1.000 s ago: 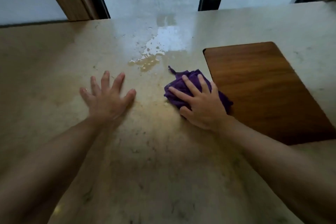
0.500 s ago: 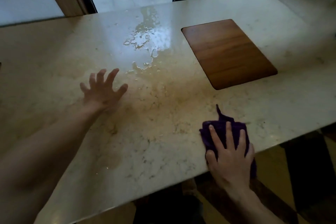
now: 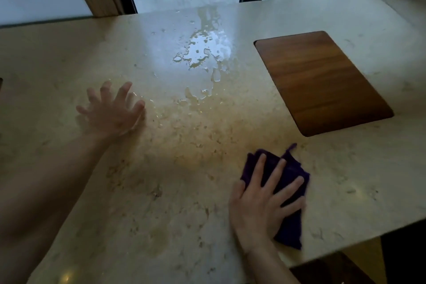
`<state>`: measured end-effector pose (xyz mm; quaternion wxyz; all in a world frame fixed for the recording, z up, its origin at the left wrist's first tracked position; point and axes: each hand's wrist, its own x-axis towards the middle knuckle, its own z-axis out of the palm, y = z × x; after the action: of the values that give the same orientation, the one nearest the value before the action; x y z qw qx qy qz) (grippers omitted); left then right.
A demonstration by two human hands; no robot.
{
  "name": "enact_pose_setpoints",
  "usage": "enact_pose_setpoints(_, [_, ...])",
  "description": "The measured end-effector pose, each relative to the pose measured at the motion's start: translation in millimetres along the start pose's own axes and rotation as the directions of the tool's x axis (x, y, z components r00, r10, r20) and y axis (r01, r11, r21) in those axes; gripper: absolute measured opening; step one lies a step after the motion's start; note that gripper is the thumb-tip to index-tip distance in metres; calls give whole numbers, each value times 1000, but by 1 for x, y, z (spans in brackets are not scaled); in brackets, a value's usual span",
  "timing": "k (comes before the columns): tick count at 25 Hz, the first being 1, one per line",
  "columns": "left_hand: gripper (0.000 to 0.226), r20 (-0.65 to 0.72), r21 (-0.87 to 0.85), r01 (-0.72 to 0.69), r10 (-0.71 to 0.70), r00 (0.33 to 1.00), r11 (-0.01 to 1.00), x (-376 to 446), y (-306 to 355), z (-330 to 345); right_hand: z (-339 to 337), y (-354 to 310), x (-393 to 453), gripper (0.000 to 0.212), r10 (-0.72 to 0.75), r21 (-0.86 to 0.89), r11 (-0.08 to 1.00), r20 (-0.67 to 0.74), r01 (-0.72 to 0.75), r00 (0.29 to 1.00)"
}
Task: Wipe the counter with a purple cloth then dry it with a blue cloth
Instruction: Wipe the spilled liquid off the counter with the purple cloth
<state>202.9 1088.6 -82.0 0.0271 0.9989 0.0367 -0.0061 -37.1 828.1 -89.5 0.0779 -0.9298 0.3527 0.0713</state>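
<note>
Item: counter (image 3: 161, 191), pale veined stone, with an inset wooden board (image 3: 322, 80) at 2 o'clock.

Item: purple cloth (image 3: 292, 226), bunched, lying flat on the stone at 4 o'clock, near the front edge and well apart from the board. A second ago it sat just beside the board's near-left corner, close to the spill; half a second ago it was at the very front edge. It now sits a little inward of that edge, so the stroke reads as a pull toward the person followed by the start of a return pass.

Item: right hand (image 3: 260, 205), palm down, fingers spread flat over the cloth and pressing it to the stone; nothing is pinched or lifted, the cloth is simply held under the palm.

Item: left hand (image 3: 113, 110), at 10 o'clock, fingers splayed wide and empty, braced on the counter (its position matches both earlier views).

Item: puddle (image 3: 202, 53), at 12 o'clock, glossy, with droplets trailing toward the centre. It appears undiminished across the three views.

Assessment: the wiping stage is under way but the wettest patch is untouched; the cloth likely needs to travel back toward 12 o'clock. No blue cloth is in view, so drying has not begun.
</note>
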Motion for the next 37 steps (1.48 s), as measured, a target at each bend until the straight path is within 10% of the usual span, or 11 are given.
enact_pose_setpoints(7, [67,59,-22,154,-152,987,988,53,9,8,-3,-146,140,72,-148,80,984,-134,160,980])
enact_pose_setpoints(19, [72,101,1,207,-206,973,978,56,10,14,-57,-359,422,65,-288,21,958,34,287,957])
enact_pose_setpoints(25, [72,138,4,193,-192,972,981,60,9,12,-69,-379,462,59,-753,-51,643,143,764,643])
enact_pose_setpoints(37, [69,144,-49,165,-157,977,985,55,7,2,-52,-168,269,62,-913,-81,302,263,950,312])
